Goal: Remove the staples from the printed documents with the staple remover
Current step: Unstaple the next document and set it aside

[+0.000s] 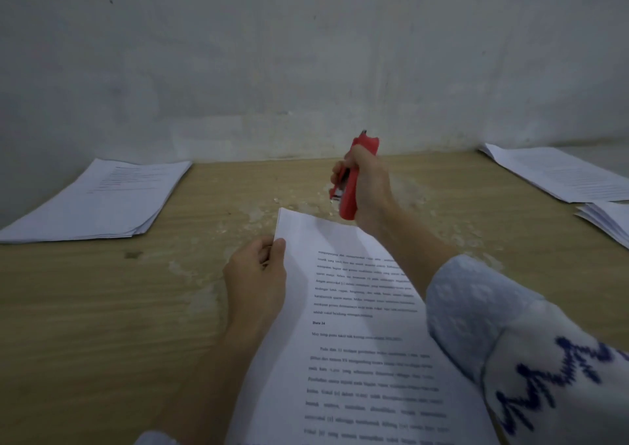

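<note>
One printed document [357, 325] was pinched at its far left corner by the left hand [257, 271], while the red staple remover [352, 179], gripped upright in the right hand [367, 189], was held just beyond that corner.

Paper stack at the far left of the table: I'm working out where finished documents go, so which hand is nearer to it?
Left. The left hand is to the right of the paper stack; the right hand is farther right.

Left hand [257, 269] pinching, thumb on top; right hand [366, 186] raised, fingers curled.
</note>
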`<state>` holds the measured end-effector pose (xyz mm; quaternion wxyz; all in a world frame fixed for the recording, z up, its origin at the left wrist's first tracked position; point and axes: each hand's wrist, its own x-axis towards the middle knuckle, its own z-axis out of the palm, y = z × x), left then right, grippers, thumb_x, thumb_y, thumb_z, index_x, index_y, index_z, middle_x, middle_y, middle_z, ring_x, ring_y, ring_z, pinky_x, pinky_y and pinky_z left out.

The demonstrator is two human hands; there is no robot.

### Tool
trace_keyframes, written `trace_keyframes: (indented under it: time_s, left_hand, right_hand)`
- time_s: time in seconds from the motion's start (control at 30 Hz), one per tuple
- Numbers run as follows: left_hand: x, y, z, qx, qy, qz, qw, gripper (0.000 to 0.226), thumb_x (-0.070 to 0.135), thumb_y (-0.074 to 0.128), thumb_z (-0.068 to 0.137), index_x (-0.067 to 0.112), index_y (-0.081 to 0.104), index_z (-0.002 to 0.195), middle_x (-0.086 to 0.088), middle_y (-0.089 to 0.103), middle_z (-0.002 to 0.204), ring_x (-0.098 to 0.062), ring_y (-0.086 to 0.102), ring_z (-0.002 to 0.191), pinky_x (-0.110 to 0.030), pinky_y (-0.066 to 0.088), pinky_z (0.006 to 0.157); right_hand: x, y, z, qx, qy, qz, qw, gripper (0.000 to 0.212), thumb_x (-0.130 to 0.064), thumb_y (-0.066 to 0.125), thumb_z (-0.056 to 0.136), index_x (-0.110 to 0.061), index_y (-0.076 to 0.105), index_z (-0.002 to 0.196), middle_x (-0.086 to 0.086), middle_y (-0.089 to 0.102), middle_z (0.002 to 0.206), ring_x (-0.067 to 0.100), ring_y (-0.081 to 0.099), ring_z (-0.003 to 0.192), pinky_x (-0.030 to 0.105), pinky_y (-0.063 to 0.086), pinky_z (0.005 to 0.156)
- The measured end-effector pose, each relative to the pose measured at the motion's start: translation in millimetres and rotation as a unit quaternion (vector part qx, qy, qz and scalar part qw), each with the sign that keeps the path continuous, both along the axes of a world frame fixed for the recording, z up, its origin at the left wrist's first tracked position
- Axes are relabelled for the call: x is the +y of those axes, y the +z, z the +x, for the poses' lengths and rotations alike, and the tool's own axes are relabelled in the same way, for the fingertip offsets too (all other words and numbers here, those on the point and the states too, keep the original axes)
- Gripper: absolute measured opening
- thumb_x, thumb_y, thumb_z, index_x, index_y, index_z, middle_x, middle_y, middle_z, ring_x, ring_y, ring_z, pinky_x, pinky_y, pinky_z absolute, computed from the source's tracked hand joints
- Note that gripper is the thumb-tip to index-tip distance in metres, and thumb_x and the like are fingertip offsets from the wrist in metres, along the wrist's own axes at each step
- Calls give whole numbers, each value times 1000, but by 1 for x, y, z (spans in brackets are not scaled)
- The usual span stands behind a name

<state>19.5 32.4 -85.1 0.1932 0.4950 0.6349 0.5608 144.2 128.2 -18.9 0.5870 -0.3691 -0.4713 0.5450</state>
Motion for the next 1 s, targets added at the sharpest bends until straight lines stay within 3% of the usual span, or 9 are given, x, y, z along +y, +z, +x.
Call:
trace_keyframes:
  time_s: [0.07,0.17,0.27,0.4,0.57,0.67,0.8,0.9,1.0]
  left_hand:
    - [-1,0,1,-5,-6,12,1000,19,19,52,93,13,68,101,20,59,80,3,58,79,-14,45,69]
    - [-2,0,2,-13,-18,34,999,14,19,52,93,20,66,95,20,61,81,5,59,78,-10,45,69]
    - [-3,0,3,-24,-30,51,998,12,18,53,92,25,62,87,20,61,77,12,58,71,-3,44,63]
    - [-3,-1,3,-27,-38,67,997,15,17,55,91,27,62,83,17,63,74,8,59,69,-7,46,62]
    - [-5,2,4,-43,-53,74,995,22,16,54,92,33,59,78,16,64,73,9,61,69,-6,46,59]
    - [-5,3,4,-63,-49,70,994,10,23,55,91,31,58,85,12,66,76,2,64,71,-11,48,59]
    - [-3,1,2,-37,-30,78,996,12,23,54,92,27,57,81,7,65,74,-7,63,69,-20,48,58]
    - [-2,0,1,-35,-26,83,996,9,20,54,92,19,59,85,3,64,71,-6,59,60,-16,44,51]
    - [-2,-1,1,-38,-25,88,995,9,20,53,92,18,59,86,7,62,70,-1,58,62,-15,43,52]
  right_hand:
    - [-4,4,-13,71,25,-43,996,11,-15,57,74,-14,48,68,1,50,59,13,48,51,29,39,55]
    - [-11,3,-28,13,16,-38,999,18,-24,60,87,-8,51,83,3,51,61,15,51,52,29,44,55]
    - [-16,0,-36,-47,-32,0,998,28,-30,58,88,-8,51,72,6,51,61,20,55,54,26,48,53]
    - [-18,1,-42,-44,-75,2,996,33,-29,59,87,-7,50,65,10,49,62,18,50,50,27,48,50]
    - [-18,4,-47,-46,-114,-15,992,35,-29,59,85,-9,47,59,6,47,58,21,49,55,38,48,61]
    - [-19,4,-47,-56,-119,-14,991,36,-28,59,86,-9,47,58,6,46,57,20,48,54,37,46,59]
    - [-20,3,-52,-60,-111,-3,992,36,-28,60,85,-9,46,57,7,45,56,20,47,52,38,46,58]
    - [-22,5,-56,-48,-96,-9,994,35,-27,60,85,-7,49,58,10,48,57,22,49,49,42,53,58]
    - [-26,7,-56,-43,-88,-14,995,35,-26,59,86,-4,48,61,13,48,61,22,48,46,30,50,45]
